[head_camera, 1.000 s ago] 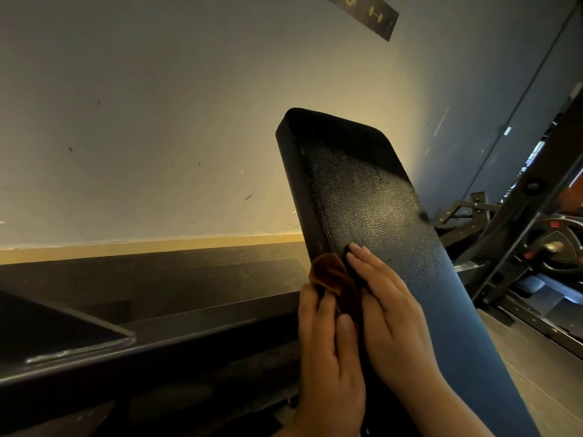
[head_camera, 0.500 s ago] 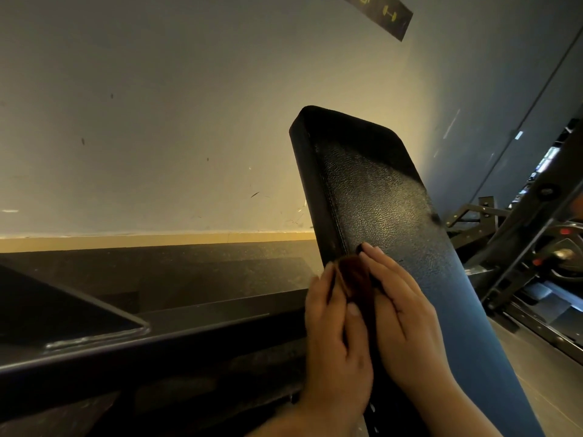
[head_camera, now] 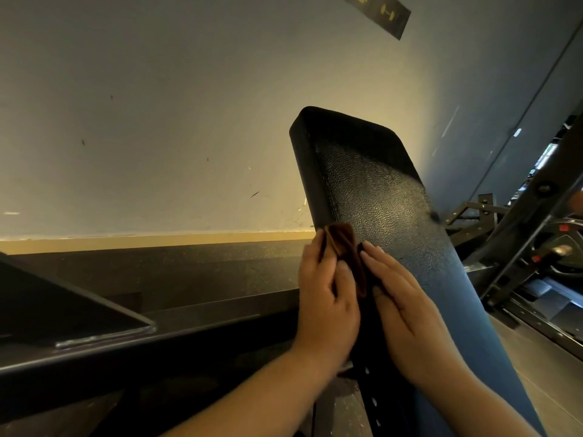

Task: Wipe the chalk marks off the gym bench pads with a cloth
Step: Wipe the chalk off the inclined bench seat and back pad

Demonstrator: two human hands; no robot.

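A black textured bench pad [head_camera: 372, 187] rises at a slant toward the wall, its lower part looking blue. A small brown cloth [head_camera: 342, 244] is folded over the pad's left edge. My left hand [head_camera: 325, 298] holds the cloth against the pad's left side, thumb and fingers around it. My right hand [head_camera: 407, 310] lies flat on the pad's face, fingers straight, fingertips touching the cloth's right side. No chalk marks stand out on the visible pad surface.
A pale wall [head_camera: 157, 121] with a yellow base strip stands behind. A dark metal frame bar [head_camera: 157, 329] runs across the left. Gym rack parts and a weight plate [head_camera: 561, 247] crowd the right. Floor shows at the lower right.
Both hands have stayed at the pad's left edge while the cloth shifted slightly upward and bunched between them. The view has moved a little closer.
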